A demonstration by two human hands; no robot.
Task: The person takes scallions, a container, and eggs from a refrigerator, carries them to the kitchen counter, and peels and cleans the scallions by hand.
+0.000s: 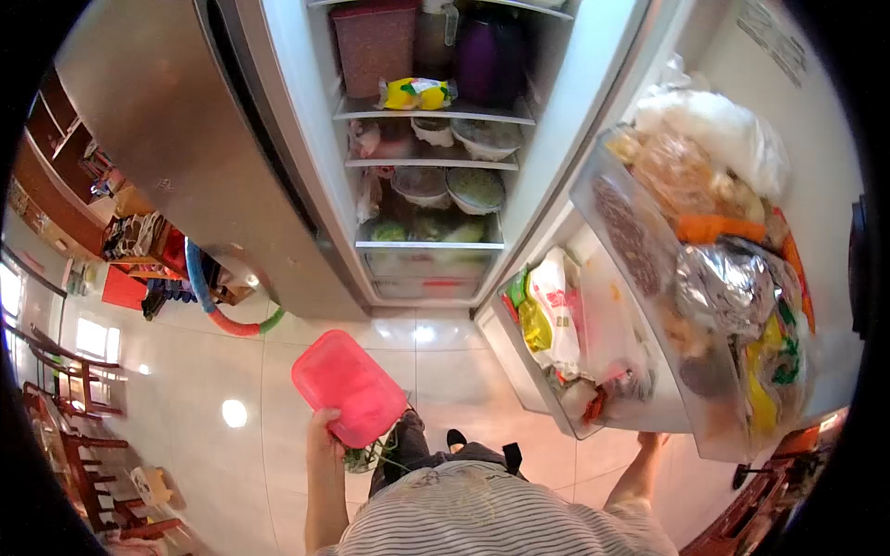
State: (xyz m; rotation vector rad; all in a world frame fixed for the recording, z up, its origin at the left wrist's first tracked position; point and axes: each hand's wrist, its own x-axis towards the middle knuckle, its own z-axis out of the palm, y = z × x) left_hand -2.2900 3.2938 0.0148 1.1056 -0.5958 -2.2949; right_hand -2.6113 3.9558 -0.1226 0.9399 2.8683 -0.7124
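My left hand (324,423) is closed on the near edge of a red plastic container (349,387), held over the floor in front of the fridge. Something green, too unclear to name, shows just below the container. On the right, my right hand (652,438) is at the lower edge of the open fridge door (816,93), its fingers mostly hidden behind the door. The fridge stands open, with covered bowls (476,188) on its shelves, a yellow packet (415,94) higher up and a red-lidded container (375,46) at the top.
Door bins (619,218) hold bags, a foil-wrapped item (726,283) and packets, and jut out at the right. A closed steel door (185,139) is at the left. A coloured hoop (232,324), wooden chairs (79,445) and shelves stand farther left.
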